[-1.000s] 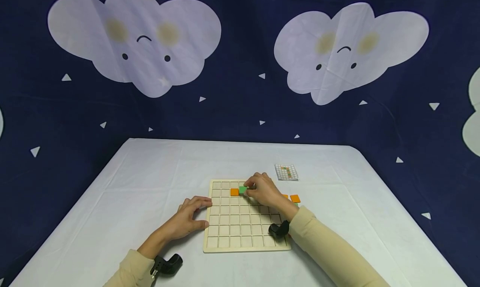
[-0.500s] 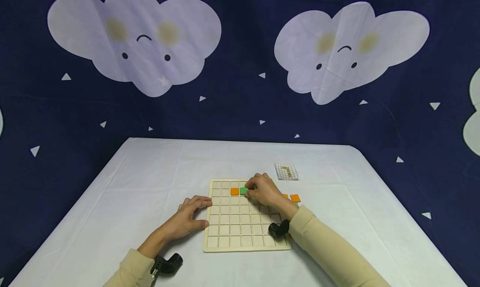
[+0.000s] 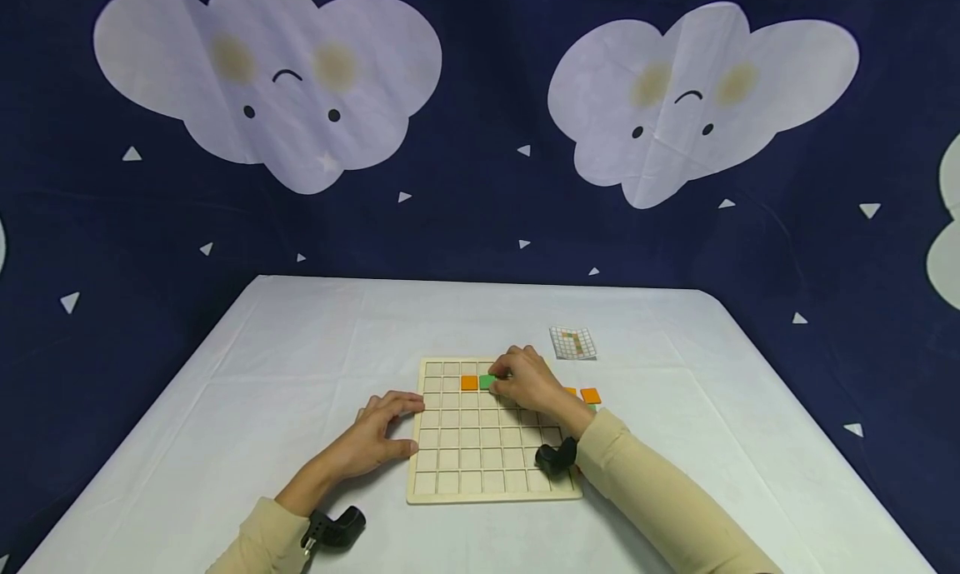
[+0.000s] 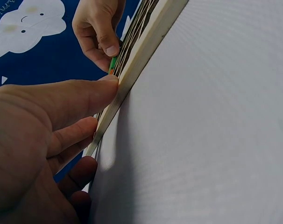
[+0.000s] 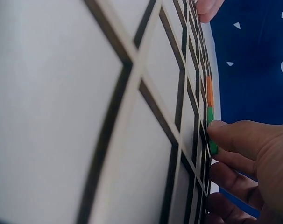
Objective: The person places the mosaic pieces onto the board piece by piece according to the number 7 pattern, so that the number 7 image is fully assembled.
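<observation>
A pale wooden grid board (image 3: 459, 460) lies on the table. My right hand (image 3: 527, 381) is over its back rows, thumb and fingertips pinching a green square tile (image 3: 486, 382). The tile sits just right of an orange square tile (image 3: 468, 383) in the same row, and part of it is covered by my fingers. In the right wrist view, the thumb presses against the green tile (image 5: 211, 114) at the grid. My left hand (image 3: 367, 441) rests at the board's left edge, fingers spread, with thumb and fingertips touching the rim (image 4: 139, 60).
Right of the board lie loose orange tiles (image 3: 591, 396) and a bit of green, partly behind my right forearm. A small card (image 3: 573, 344) with a printed coloured grid pattern lies behind the board. White cloth covers the table (image 3: 322, 332); a dark cloud-print backdrop hangs behind.
The green tile has shifted slightly right and now lies level beside the orange one, with my right fingers moving along with it. My left hand has stayed at the board's edge.
</observation>
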Tool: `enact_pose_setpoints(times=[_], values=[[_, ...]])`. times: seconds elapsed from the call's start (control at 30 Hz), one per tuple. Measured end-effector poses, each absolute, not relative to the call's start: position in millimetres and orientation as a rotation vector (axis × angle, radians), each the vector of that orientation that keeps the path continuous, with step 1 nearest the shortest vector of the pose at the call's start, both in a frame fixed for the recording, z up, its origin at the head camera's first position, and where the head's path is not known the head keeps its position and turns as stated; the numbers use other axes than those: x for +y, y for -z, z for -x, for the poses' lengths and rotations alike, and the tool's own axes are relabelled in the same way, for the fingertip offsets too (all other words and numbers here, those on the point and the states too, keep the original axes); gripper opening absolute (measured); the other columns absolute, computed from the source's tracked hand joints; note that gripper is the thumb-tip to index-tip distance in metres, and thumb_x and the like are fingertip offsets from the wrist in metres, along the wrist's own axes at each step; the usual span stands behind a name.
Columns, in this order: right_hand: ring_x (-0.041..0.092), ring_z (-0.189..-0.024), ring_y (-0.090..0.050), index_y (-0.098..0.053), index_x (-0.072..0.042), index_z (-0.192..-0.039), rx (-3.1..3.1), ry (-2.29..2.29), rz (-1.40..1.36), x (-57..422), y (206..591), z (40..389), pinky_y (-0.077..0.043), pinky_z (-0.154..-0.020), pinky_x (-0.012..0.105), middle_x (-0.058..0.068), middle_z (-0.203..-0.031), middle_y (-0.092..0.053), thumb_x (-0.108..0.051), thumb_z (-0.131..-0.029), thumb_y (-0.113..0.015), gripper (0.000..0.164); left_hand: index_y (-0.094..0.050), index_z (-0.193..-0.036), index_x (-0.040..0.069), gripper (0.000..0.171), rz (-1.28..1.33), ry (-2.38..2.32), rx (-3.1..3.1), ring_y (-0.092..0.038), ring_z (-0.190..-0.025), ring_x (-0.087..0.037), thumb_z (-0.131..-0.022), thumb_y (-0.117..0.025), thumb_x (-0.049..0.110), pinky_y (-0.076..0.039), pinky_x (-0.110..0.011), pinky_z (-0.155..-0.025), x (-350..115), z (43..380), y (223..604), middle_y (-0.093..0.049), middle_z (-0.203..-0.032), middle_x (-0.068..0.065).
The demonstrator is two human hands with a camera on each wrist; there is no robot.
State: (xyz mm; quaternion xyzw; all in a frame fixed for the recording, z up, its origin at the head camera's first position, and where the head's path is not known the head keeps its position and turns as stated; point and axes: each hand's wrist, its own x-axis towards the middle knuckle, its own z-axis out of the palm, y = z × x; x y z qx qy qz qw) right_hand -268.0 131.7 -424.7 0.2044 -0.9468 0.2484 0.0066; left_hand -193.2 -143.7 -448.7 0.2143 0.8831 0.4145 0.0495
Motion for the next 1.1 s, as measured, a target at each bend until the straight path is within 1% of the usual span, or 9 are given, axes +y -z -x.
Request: enact_pose_setpoints(times=[0.27,0.73,0.9,1.1], values=[[0.014,-0.083,-0.044,-0.072,-0.014,-0.098,-2.959,-0.740,-0.656,131.6,425.2,267.9,-0.037,-0.076,0.030,-0.004,-0.087,-0.059,-0.023,-0.079,-0.074,0.021,-0.058,-0.125,0.012,0.051,-0.641,-1.261,2.691,-0.039,-0.116,-0.021,-0.077,-0.075,0.015,-0.022,-0.043,-0.095,-143.4,193.4,449.7,-0.049,-0.138,-0.002],[0.014,-0.084,-0.044,-0.071,-0.014,-0.099,-2.960,-0.743,-0.646,131.6,425.1,267.2,-0.037,-0.078,0.031,-0.003,-0.089,-0.060,-0.025,-0.078,-0.076,0.024,-0.059,-0.124,0.012,0.051,-0.636,-1.260,2.695,-0.039,-0.112,-0.018,-0.076,-0.075,0.016,-0.023,-0.041,-0.094,-143.2,193.7,449.8,-0.049,-0.138,-0.001],[0.014,-0.082,-0.043,-0.071,-0.013,-0.102,-2.972,-0.768,-0.624,131.2,424.3,266.9,-0.036,-0.075,0.030,-0.003,-0.089,-0.059,-0.026,-0.078,-0.076,0.028,-0.058,-0.124,0.012,0.051,-0.646,-1.271,2.687,-0.039,-0.113,-0.018,-0.076,-0.075,0.016,-0.022,-0.041,-0.094,-143.5,194.1,450.1,-0.049,-0.138,-0.002],[0.015,-0.082,-0.044,-0.071,-0.011,-0.104,-2.954,-0.808,-0.622,130.9,419.3,264.4,-0.037,-0.074,0.030,-0.001,-0.090,-0.060,-0.024,-0.078,-0.075,0.029,-0.058,-0.124,0.012,0.051,-0.658,-1.273,2.689,-0.038,-0.111,-0.017,-0.076,-0.075,0.016,-0.022,-0.040,-0.092,-144.1,194.2,450.3,-0.049,-0.138,-0.002]])
